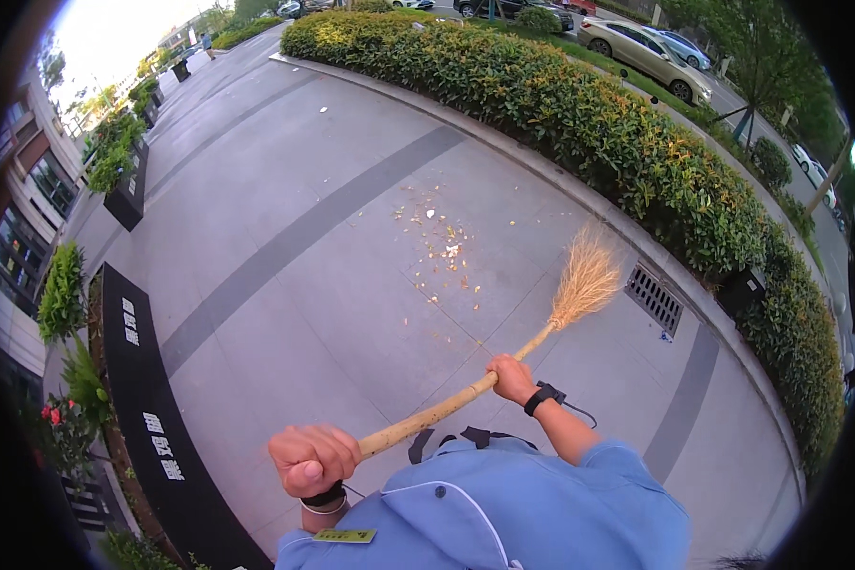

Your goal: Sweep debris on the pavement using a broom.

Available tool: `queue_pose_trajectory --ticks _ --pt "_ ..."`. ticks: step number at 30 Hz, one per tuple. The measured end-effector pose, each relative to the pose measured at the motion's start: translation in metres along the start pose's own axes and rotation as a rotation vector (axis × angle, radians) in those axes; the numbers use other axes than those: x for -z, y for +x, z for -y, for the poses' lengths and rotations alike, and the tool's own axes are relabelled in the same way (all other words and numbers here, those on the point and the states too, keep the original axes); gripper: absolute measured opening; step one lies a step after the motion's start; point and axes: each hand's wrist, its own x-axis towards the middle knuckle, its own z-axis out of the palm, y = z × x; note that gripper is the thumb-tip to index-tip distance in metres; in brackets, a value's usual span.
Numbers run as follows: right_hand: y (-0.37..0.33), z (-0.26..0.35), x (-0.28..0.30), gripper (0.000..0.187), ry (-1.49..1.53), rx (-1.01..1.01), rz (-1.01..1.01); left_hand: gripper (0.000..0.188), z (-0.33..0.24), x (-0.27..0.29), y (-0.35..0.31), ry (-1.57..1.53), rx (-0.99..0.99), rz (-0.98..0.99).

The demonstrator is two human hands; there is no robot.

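Both my hands are wrapped round the pale wooden handle of a broom (427, 415). My left hand (314, 460) is closed near the handle's top end, at the lower left. Farther along the handle, toward the bristles, my right hand (514, 379) grips it. The straw bristles (587, 277) fan out to the right, over or on the grey paving; contact with the ground I cannot tell. Left of the bristles lies a scatter of dry leaves and white bits (452, 251) on the pavement.
A slotted drain grate (654, 296) is set in the paving right of the bristles. Beyond it, a kerb and a long hedge (579, 123) curve along the right. Black planters (147, 399) with shrubs line the left side. Parked cars (644, 57) stand past the hedge.
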Motion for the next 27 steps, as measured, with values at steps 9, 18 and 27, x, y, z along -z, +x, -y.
queue_pose_trajectory --ticks 9,18,27 --pt "-0.118 -0.083 -0.018 0.006 0.061 -0.613 -0.207 0.041 0.177 0.057 0.086 -0.433 0.575 0.428" --pt "-0.163 -0.228 -0.074 0.014 0.090 -1.183 -0.305 0.043 0.415 0.006 0.121 -0.398 1.158 0.602" --pt "0.010 -0.399 0.051 0.007 -0.016 -0.915 -0.357 0.044 0.483 0.003 0.233 -0.004 0.898 0.419"
